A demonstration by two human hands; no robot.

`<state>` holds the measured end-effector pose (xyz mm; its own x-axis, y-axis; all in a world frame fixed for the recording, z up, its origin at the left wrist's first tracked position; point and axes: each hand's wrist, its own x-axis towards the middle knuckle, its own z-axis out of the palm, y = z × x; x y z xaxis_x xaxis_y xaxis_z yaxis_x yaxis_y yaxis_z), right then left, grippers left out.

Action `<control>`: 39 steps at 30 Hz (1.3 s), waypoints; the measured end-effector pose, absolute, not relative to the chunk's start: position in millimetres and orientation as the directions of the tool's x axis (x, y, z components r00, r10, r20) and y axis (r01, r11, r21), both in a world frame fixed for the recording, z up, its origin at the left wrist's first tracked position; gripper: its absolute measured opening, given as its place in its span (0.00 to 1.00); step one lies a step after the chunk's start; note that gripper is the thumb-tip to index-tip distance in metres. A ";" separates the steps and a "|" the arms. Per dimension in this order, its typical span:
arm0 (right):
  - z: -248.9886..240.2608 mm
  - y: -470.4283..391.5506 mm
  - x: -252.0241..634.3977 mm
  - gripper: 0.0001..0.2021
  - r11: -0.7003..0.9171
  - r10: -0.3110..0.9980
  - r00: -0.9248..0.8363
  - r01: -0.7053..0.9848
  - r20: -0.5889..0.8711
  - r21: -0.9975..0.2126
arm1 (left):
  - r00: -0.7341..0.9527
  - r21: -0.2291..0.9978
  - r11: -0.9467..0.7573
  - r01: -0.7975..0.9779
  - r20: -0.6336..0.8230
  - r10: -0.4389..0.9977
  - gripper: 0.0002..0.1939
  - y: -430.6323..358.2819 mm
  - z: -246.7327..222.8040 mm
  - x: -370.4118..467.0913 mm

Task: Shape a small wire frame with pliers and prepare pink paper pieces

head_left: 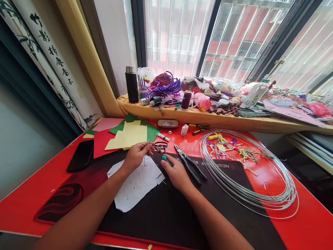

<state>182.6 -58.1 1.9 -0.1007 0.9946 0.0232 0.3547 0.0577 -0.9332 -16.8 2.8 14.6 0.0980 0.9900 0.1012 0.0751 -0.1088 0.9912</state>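
Over a white paper sheet (135,191), my left hand (137,155) pinches a thin bent wire (145,160). My right hand (177,172) grips small pliers with teal handles (164,158), their tips close to my left fingertips. Whether the jaws touch the wire is too small to tell. Just beyond the pliers lie scissors (161,143). Larger dark-handled pliers (191,165) rest on the black mat (166,222), right of my right hand.
A big coil of silvery wire (282,194) covers the right side, with yarn scraps (241,152) inside. Coloured papers (130,135) and a black phone (81,155) lie at the left. A cluttered windowsill (145,110) with a dark bottle (131,85) runs along the back.
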 end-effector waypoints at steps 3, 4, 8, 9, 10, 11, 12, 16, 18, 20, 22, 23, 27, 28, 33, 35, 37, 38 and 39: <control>5.4 -59.3 183.1 0.25 0.096 0.990 -0.140 0.454 0.036 -0.886 | 0.125 0.986 -0.123 0.112 0.108 0.986 0.27 3.3 11.8 -17.6; 7.1 -60.0 182.6 0.25 0.095 0.989 -0.143 0.490 0.028 -0.867 | 0.129 0.983 -0.128 0.133 0.111 0.985 0.27 3.3 10.9 -17.9; 12.9 -62.7 177.3 0.24 0.069 0.992 -0.123 0.607 -0.007 -0.791 | 0.146 0.972 -0.135 0.191 0.108 0.983 0.24 3.4 8.1 -18.3; 13.7 -63.2 175.4 0.24 0.065 0.993 -0.116 0.629 -0.010 -0.775 | 0.153 0.971 -0.136 0.194 0.107 0.982 0.23 3.4 7.6 -18.2; 14.1 -63.6 173.3 0.24 0.063 0.994 -0.111 0.651 -0.012 -0.756 | 0.157 0.971 -0.138 0.196 0.108 0.982 0.23 3.5 7.0 -18.1; 14.3 -64.1 171.3 0.24 0.061 0.994 -0.105 0.675 -0.015 -0.735 | 0.158 0.970 -0.140 0.199 0.109 0.981 0.23 3.7 6.5 -18.0; 14.4 -64.5 169.4 0.24 0.058 0.995 -0.100 0.702 -0.017 -0.710 | 0.156 0.969 -0.140 0.202 0.109 0.982 0.22 3.9 5.9 -17.9; 15.2 -65.9 164.5 0.24 0.051 0.995 -0.090 0.788 -0.033 -0.613 | 0.143 0.974 -0.114 0.194 0.087 0.986 0.21 5.3 3.2 -17.6; 16.6 -66.2 163.4 0.24 0.051 0.995 -0.090 0.807 -0.037 -0.589 | 0.139 0.976 -0.099 0.192 0.073 0.988 0.21 6.3 1.6 -17.2; 18.6 -66.3 161.8 0.23 0.048 0.995 -0.089 0.821 -0.045 -0.569 | 0.140 0.976 -0.100 0.195 0.073 0.987 0.21 7.0 -0.1 -16.4; 20.5 -66.5 158.6 0.23 0.045 0.994 -0.090 0.845 -0.059 -0.533 | 0.147 0.968 -0.117 0.223 0.086 0.985 0.20 7.6 -2.0 -15.3; 21.3 -66.7 156.4 0.23 0.046 0.993 -0.094 0.861 -0.068 -0.506 | 0.154 0.960 -0.128 0.248 0.091 0.984 0.19 7.9 -3.0 -14.8; 22.3 -68.0 149.3 0.26 0.068 0.990 -0.114 0.908 -0.087 -0.414 | 0.184 0.937 -0.138 0.320 0.081 0.980 0.19 10.7 -6.8 -15.7; 21.7 -68.1 149.6 0.26 0.066 0.989 -0.114 0.905 -0.089 -0.419 | 0.183 0.944 -0.122 0.305 0.067 0.981 0.20 12.1 -7.3 -16.8; 11.0 -62.3 168.1 0.24 0.064 0.994 -0.109 0.726 -0.023 -0.685 | 0.176 0.995 -0.025 0.093 0.008 0.984 0.27 20.6 -5.7 -24.5; 3.8 -57.4 178.6 0.23 0.051 0.993 -0.120 0.545 -0.018 -0.837 | 0.177 1.000 -0.012 0.006 0.011 0.984 0.28 22.3 -3.7 -25.9; -2.8 -52.8 186.7 0.26 -0.057 0.983 -0.142 0.348 -0.113 -0.936 | 0.163 0.998 -0.008 -0.055 0.017 0.986 0.29 22.2 -1.4 -25.7; -5.3 -51.2 189.2 0.27 -0.092 0.980 -0.142 0.276 -0.136 -0.957 | 0.152 0.997 -0.009 -0.072 0.020 0.988 0.29 21.7 -0.2 -25.2; -7.2 -50.2 190.7 0.27 -0.115 0.979 -0.140 0.225 -0.149 -0.968 | 0.141 0.997 -0.013 -0.082 0.025 0.990 0.29 20.9 0.8 -24.6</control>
